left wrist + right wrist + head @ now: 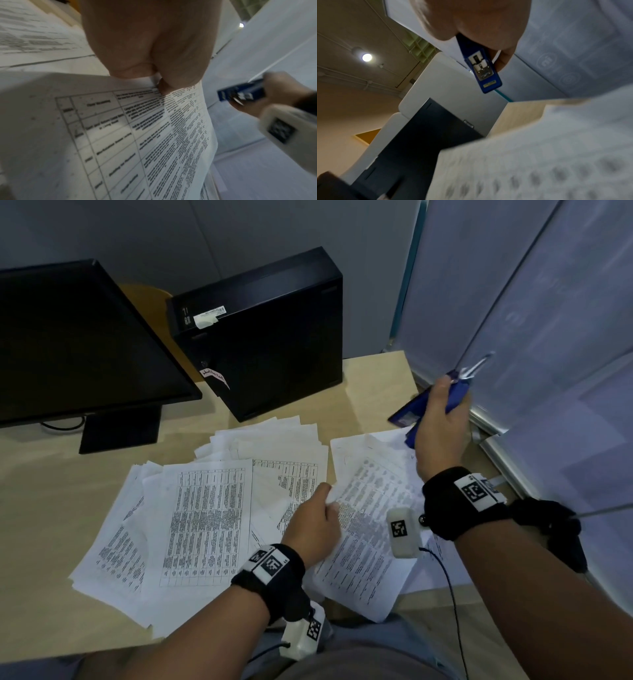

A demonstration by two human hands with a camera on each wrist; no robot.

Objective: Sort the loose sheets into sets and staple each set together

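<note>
We see dim, bluish pictures. A round ceiling lamp (367,57) glares left of the grip, motion blur smears the papers (539,155) below it, and straight edges bow outward.

The left hand (313,522) is low and reaches forward, with its thumb and fingers (164,86) pinched tight on the edge of a sheet (154,128). The right hand (442,422) is up higher and off to the right, with its fingers wrapped around a blue stapler (481,69). Both arms are bare (each has a black band (274,577) at the wrist) and stretch out in front.
</note>
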